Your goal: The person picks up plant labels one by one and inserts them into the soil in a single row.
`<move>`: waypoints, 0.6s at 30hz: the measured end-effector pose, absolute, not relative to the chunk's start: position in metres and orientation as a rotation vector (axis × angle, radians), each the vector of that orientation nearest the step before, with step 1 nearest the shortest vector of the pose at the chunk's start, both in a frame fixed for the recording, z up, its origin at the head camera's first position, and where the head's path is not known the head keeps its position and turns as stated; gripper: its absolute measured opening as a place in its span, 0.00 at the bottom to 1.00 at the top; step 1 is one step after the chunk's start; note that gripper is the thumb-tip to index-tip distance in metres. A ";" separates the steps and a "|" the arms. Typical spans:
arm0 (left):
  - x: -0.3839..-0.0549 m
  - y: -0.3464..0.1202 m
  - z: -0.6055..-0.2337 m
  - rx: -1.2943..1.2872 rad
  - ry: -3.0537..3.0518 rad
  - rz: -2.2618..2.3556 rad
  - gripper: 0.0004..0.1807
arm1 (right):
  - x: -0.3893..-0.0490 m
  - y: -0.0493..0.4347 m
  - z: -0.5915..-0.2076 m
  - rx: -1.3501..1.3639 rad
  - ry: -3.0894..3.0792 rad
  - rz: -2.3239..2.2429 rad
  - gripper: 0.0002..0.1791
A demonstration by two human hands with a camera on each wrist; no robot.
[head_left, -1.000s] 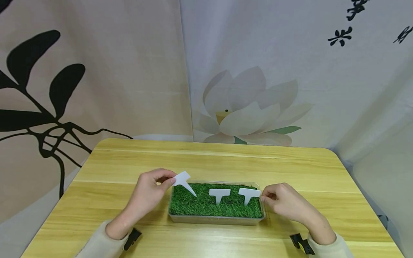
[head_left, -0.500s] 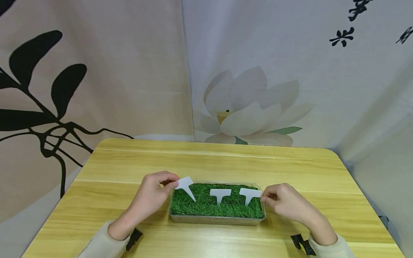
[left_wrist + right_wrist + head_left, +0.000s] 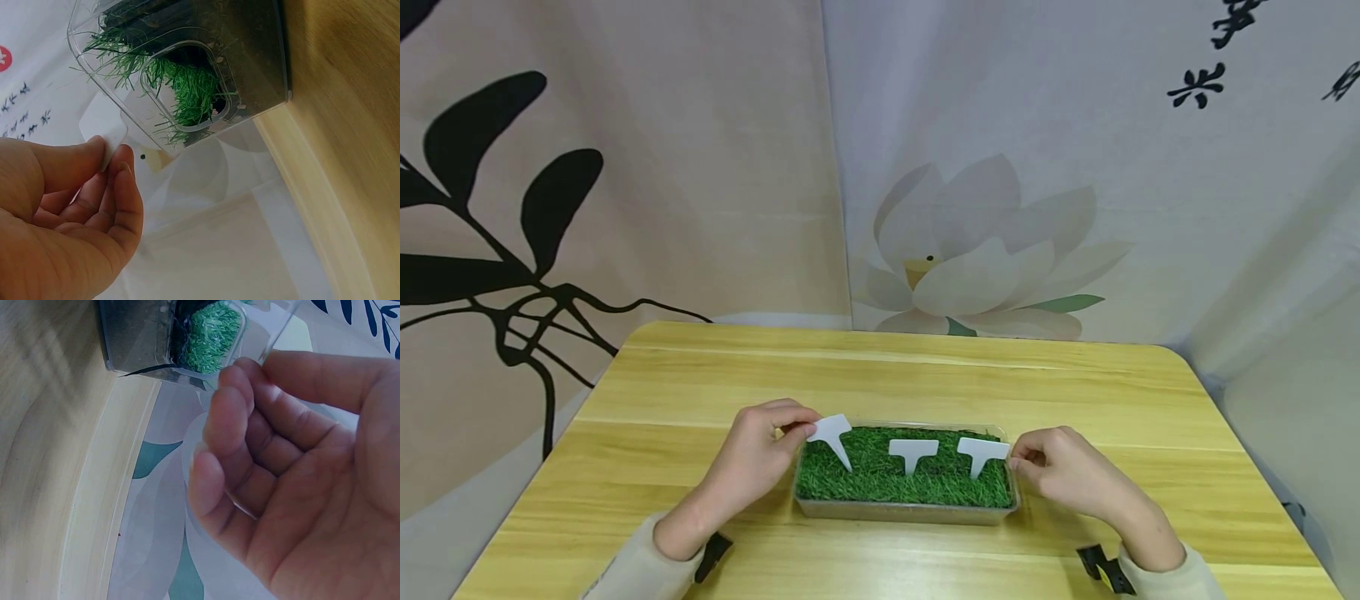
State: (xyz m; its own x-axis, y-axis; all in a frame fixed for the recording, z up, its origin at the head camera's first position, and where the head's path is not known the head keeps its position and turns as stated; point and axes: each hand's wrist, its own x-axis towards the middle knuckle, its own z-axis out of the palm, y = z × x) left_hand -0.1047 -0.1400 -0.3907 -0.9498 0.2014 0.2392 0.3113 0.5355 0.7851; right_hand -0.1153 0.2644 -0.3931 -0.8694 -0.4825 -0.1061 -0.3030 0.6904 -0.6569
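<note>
My left hand [image 3: 758, 450] pinches one end of a white T-shaped plant label [image 3: 831, 429] between thumb and fingertips. That label leans, its pointed stem angled down at the left part of the artificial grass [image 3: 865, 487]; I cannot tell whether the tip is in it. The grass fills a clear plastic box [image 3: 906, 512]. Two more labels stand upright there, a middle label [image 3: 913, 447] and a right label [image 3: 982, 450]. At the box's right end my right hand [image 3: 1067, 471] grips the rim with thumb and index finger, close to the right label.
The box rests on a wooden table [image 3: 700, 358] with rounded back corners. Behind it hangs a printed cloth [image 3: 737, 167] with a lotus and dark leaves. Dark straps [image 3: 711, 557] sit at both wrists.
The left hand has moved slightly right and down with its label, whose stem now points more steeply at the grass. The right hand stays at the box rim.
</note>
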 end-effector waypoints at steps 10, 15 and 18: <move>-0.103 -0.140 -0.391 -0.523 -2.605 -1.335 0.13 | -0.115 0.264 -0.393 -0.621 2.638 -0.944 0.10; -0.103 -0.138 -0.394 -0.578 -2.579 -1.321 0.13 | -0.115 0.264 -0.392 -0.623 2.634 -0.945 0.10; -0.102 -0.136 -0.396 -0.622 -2.576 -1.293 0.14 | -0.115 0.264 -0.392 -0.619 2.627 -0.951 0.10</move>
